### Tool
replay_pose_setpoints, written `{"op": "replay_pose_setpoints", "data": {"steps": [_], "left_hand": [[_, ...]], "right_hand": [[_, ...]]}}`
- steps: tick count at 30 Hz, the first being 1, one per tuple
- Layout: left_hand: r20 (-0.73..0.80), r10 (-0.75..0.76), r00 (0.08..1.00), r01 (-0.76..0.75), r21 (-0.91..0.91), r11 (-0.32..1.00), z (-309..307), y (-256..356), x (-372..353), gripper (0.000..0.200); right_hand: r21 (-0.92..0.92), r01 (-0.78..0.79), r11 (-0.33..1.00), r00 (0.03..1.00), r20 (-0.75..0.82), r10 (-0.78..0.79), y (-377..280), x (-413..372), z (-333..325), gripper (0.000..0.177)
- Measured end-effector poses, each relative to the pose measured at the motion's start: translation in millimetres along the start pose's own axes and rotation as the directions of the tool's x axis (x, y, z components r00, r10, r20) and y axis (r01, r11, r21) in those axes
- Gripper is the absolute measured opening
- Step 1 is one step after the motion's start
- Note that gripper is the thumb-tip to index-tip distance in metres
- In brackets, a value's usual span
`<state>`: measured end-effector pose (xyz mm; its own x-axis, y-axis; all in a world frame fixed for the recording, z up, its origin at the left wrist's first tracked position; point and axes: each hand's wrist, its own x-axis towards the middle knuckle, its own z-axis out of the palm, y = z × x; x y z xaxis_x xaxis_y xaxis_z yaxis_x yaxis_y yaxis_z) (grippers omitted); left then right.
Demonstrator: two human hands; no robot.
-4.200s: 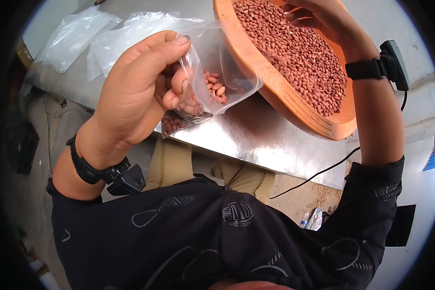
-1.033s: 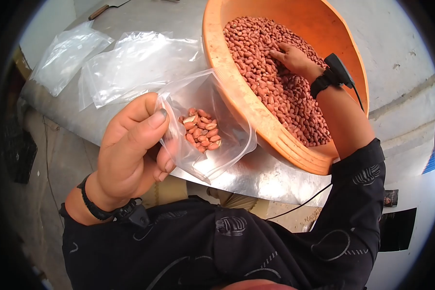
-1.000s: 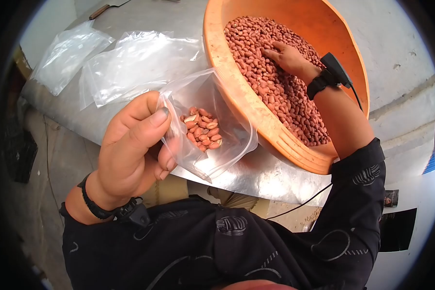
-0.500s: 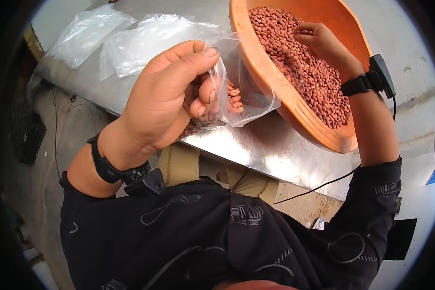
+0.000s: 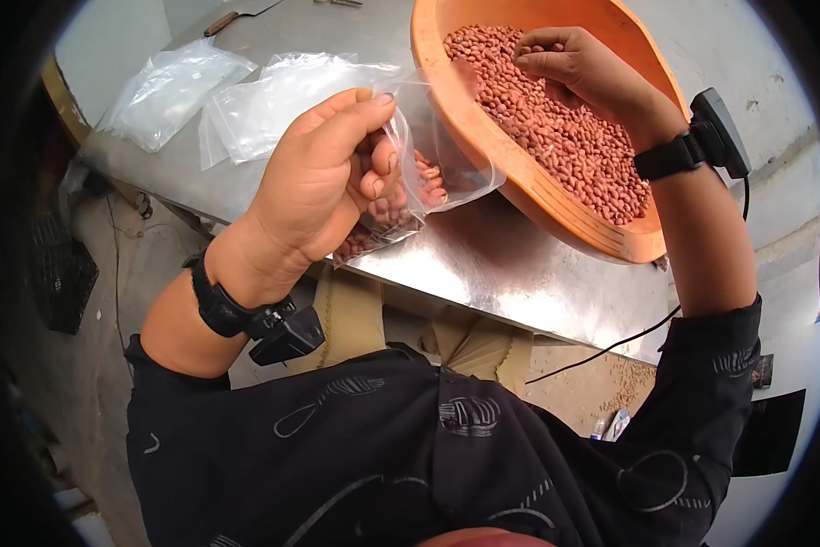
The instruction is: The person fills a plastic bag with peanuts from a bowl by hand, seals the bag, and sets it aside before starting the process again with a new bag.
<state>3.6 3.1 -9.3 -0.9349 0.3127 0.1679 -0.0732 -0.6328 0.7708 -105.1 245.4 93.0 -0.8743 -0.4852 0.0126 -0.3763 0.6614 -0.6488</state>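
My left hand (image 5: 319, 178) is closed on the edge of a clear plastic bag (image 5: 467, 185), holding it up with the mouth spread toward the basin. Reddish peanuts (image 5: 390, 211) lie in the lower part of this bag, partly behind my fingers. My right hand (image 5: 597, 77) is above the heap of red-skinned peanuts (image 5: 565, 159) in an orange basin (image 5: 494, 155). Its fingers are curled together, and a few peanuts show between thumb and fingertips. The palm side of that hand is mostly hidden.
Flat clear bags (image 5: 273, 100) lie in a stack on the metal table (image 5: 492, 264), with another pile of bags (image 5: 168, 91) farther left. A knife (image 5: 232, 20) rests at the back. A black cable (image 5: 602, 353) hangs past the table's front edge.
My right hand has shifted left over the peanut heap, its fingers still curled. My left hand keeps its grip on the bag, and more peanuts show in it. The whole view has shifted slightly.
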Motion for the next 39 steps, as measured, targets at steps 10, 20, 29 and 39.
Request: {"op": "replay_pose_setpoints", "data": {"steps": [10, 20, 29, 39], "left_hand": [[-0.01, -0.001, 1.0, 0.001, -0.02, 1.0, 7.6, -0.3, -1.1, 0.017], [-0.017, -0.003, 1.0, 0.001, -0.099, 0.995, 5.4, -2.0, -5.2, 0.015], [0.004, 0.03, 1.0, -0.028, -0.173, 0.985, -0.9, -8.1, -14.7, 0.019], [0.028, 0.043, 0.999, -0.037, -0.193, 0.98, -10.1, -8.6, -12.7, 0.019]], "right_hand": [[-0.066, 0.081, 0.995, 0.936, 0.348, -0.053, -66.2, -10.3, 81.1, 0.02], [-0.144, 0.042, 0.989, 0.991, 0.131, -0.023, -63.3, -8.2, 99.5, 0.029], [0.071, 0.101, 0.992, 0.993, -0.073, -0.096, -29.0, 7.0, 19.5, 0.025], [-0.413, -0.63, 0.658, 0.77, -0.217, 0.6, 152.2, 42.9, -95.7, 0.052]]}}
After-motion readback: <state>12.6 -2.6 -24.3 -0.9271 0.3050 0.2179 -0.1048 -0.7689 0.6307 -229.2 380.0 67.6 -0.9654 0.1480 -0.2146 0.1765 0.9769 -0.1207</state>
